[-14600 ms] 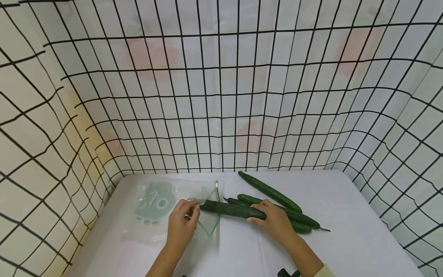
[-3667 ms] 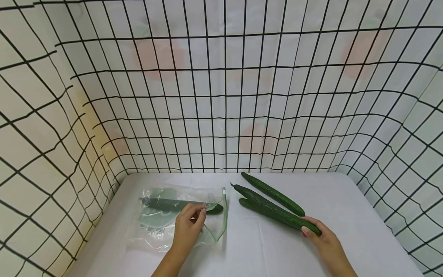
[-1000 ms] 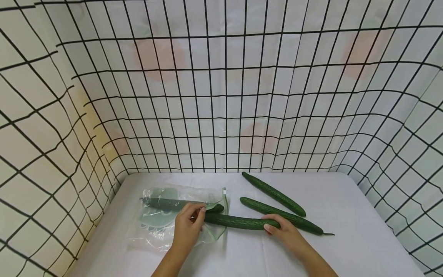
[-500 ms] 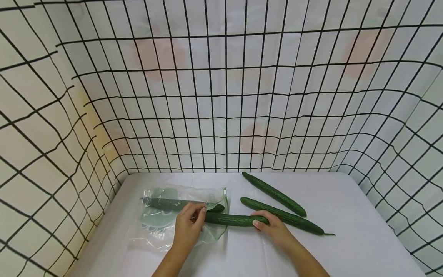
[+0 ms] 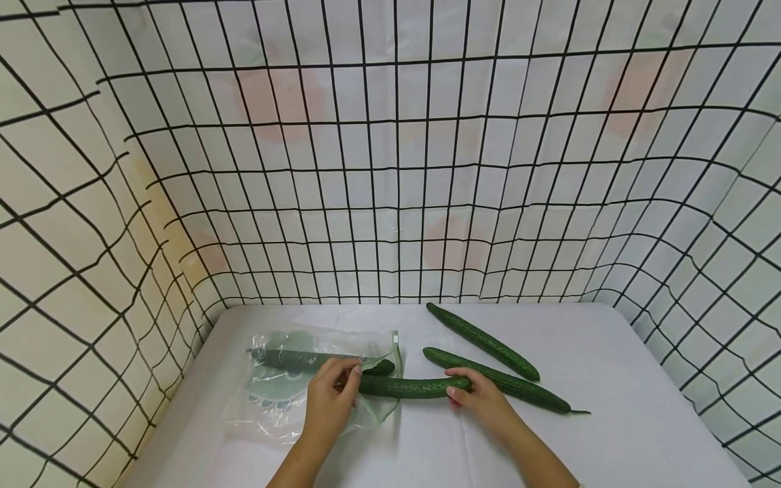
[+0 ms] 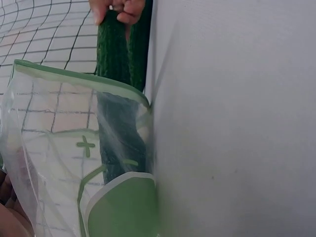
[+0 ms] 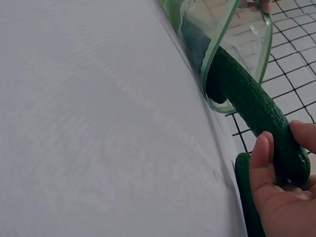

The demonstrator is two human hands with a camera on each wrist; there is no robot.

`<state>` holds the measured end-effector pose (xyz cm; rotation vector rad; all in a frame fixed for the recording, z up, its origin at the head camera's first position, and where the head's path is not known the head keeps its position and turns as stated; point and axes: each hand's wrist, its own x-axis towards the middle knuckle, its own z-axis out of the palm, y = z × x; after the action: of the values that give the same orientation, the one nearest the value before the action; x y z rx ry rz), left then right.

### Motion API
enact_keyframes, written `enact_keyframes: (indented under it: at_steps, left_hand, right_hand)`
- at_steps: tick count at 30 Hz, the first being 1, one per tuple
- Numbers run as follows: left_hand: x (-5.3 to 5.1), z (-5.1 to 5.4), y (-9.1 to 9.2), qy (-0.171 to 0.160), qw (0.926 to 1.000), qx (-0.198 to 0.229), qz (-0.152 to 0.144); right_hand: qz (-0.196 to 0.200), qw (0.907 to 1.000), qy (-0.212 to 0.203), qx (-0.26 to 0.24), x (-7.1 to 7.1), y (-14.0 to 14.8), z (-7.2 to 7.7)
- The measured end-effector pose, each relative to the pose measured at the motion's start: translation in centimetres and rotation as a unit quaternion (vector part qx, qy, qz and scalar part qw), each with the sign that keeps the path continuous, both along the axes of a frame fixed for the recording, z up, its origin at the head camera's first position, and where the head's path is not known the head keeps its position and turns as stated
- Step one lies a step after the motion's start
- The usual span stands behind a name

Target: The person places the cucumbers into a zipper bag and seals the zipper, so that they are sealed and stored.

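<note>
A clear zip bag (image 5: 241,407) with green trim and a green printed figure lies flat on the left of the table. My left hand (image 5: 329,398) pinches the upper edge of its mouth, which gapes to the right. Inside the bag is one cucumber (image 5: 287,359). My right hand (image 5: 485,400) grips the right end of a second cucumber (image 5: 409,388), between thumb and fingers in the right wrist view. This cucumber's far end passes into the bag's mouth; in the left wrist view its front part shows through the clear plastic (image 6: 59,116).
Two more cucumbers lie on the white-covered table (image 5: 610,366): one at the back (image 5: 482,341), one just behind my right hand (image 5: 525,388). A black wire grid (image 5: 396,203) rises behind and on both sides.
The first cucumber has gone from my right hand into the bag. My right hand then took another from the group on the right and moved it left, its end entering the mouth.
</note>
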<state>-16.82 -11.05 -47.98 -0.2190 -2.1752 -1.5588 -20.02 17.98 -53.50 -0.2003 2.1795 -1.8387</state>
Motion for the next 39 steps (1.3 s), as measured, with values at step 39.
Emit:
enact_keyframes:
  at_steps: [39]
  left_hand:
    - [-1.2,-2.6,-1.2,0.009,0.9997,0.003,-0.024]
  right_hand:
    - [-0.017,0.9897,-0.03,-0.139,-0.5,-5.0,-0.5]
